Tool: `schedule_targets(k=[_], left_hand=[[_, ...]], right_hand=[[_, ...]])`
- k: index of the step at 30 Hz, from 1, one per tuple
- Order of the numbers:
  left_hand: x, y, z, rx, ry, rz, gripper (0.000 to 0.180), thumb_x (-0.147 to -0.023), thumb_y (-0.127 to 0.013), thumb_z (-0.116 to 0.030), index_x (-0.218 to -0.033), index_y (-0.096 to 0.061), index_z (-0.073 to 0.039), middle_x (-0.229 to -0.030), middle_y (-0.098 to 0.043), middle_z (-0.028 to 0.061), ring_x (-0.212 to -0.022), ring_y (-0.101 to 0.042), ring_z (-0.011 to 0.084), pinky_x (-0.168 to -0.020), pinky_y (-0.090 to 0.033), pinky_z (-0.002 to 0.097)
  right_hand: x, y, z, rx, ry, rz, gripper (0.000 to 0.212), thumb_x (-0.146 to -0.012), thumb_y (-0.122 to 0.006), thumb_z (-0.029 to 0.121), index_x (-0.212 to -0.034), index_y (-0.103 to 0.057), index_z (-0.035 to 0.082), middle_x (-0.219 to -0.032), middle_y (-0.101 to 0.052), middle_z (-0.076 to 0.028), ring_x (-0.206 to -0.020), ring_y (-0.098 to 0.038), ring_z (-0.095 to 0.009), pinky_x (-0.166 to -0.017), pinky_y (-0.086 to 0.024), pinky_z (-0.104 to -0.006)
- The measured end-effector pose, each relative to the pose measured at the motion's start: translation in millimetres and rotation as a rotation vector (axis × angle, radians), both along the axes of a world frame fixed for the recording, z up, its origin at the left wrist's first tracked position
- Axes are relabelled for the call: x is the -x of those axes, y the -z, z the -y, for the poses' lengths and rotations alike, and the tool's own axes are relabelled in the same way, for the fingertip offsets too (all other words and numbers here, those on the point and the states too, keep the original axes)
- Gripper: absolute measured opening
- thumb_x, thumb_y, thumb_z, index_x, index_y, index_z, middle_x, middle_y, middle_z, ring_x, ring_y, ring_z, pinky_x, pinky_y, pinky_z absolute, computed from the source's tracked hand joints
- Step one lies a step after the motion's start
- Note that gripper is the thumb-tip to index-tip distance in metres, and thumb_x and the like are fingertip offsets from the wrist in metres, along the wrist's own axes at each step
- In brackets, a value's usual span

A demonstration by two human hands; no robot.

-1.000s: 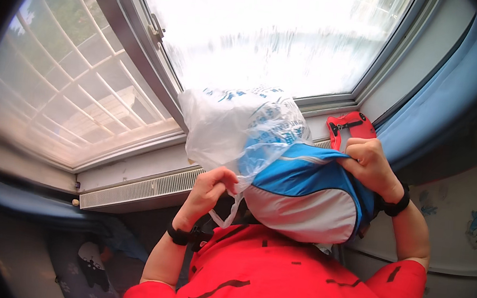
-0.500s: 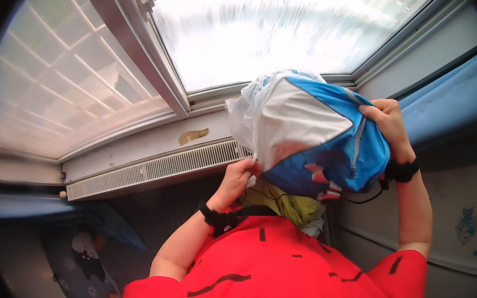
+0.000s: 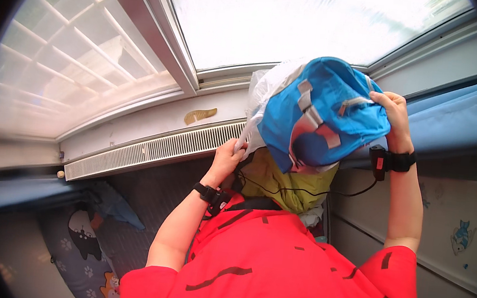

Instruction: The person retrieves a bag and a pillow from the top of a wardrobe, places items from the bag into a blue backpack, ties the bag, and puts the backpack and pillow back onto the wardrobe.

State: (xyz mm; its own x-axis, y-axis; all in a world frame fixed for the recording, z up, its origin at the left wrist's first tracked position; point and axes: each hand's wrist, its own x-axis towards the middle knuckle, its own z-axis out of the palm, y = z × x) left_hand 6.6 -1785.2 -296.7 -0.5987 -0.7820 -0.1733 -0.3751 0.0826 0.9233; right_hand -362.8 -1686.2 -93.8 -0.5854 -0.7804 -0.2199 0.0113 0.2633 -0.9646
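Note:
A blue fabric bag [image 3: 350, 85] with a zipper, a buckled strap and pale patches hangs in front of my chest. My right hand [image 3: 392, 110] is closed on its right edge, beside the zipper. Behind the bag and along its left side bunches a translucent white plastic bag [image 3: 258, 101]. The fingers of my left hand [image 3: 227, 158] pinch the lower left edge of this plastic. Each wrist wears a black band, and a black cable runs below the bag from the right one. Yellow-green cloth [image 3: 289, 190] lies under the bag, partly hidden.
Ahead is a window [image 3: 321, 29] with a sill where a comb [image 3: 201, 115] lies. A white slatted radiator [image 3: 157, 148] runs beneath it. Blue curtain [image 3: 462, 120] hangs at the right above a pale cabinet [image 3: 463, 274]. Fabric with cartoon animals [image 3: 79, 254] lies lower left.
The blue bag has turned in my hands, so its strap and buckle now face me and its large white panel is out of sight. My right hand has shifted slightly left.

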Motion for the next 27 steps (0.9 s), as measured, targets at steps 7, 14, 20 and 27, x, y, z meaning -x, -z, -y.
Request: schedule_targets(k=[7, 14, 20, 27], left_hand=[[18, -126, -14, -0.194, 0.565, -0.481, 0.014, -0.072, -0.048, 0.012, -0.077, -0.054, 0.0, -0.072, -0.052, 0.0062, -0.068, -0.053, 0.014, -0.066, -0.045, 0.0267], [56, -159, 26, -0.694, 0.277, -0.85, 0.012, -0.092, -0.045, -0.006, -0.097, -0.053, 0.002, -0.086, -0.059, 0.0095, -0.088, -0.065, 0.0267, -0.082, -0.054, 0.041], [76, -161, 66, -0.337, 0.288, -0.63, 0.041, -0.093, -0.049, -0.008, -0.133, -0.045, 0.0, -0.117, -0.052, 0.0078, -0.084, -0.063, 0.0148, -0.075, -0.052, 0.027], [92, -131, 80, 0.329, 0.376, -0.282, 0.048, -0.086, -0.061, -0.011, -0.132, -0.049, -0.004, -0.135, -0.048, 0.0164, -0.124, -0.045, 0.0258, -0.101, -0.035, 0.033]], right_hand=[[21, 33, 14, 0.148, 0.219, 0.181, 0.009, -0.078, -0.066, 0.002, -0.079, -0.065, -0.007, -0.074, -0.065, -0.008, -0.061, -0.06, -0.013, -0.059, -0.048, -0.0236], [-17, 93, 52, 0.149, 0.243, -0.023, 0.008, -0.076, -0.069, 0.004, -0.071, -0.066, -0.002, -0.065, -0.062, -0.003, -0.054, -0.055, -0.009, -0.052, -0.043, -0.0223], [-79, 132, 79, 0.1, 0.215, -0.301, 0.033, -0.071, -0.066, 0.014, -0.045, -0.049, 0.003, -0.043, -0.043, 0.002, -0.042, -0.039, -0.006, -0.04, -0.029, -0.0287], [-127, 149, 93, -0.028, 0.149, -0.521, 0.039, -0.072, -0.067, 0.023, -0.048, -0.046, -0.001, -0.046, -0.044, -0.017, -0.039, -0.043, -0.023, -0.045, -0.034, -0.0414]])
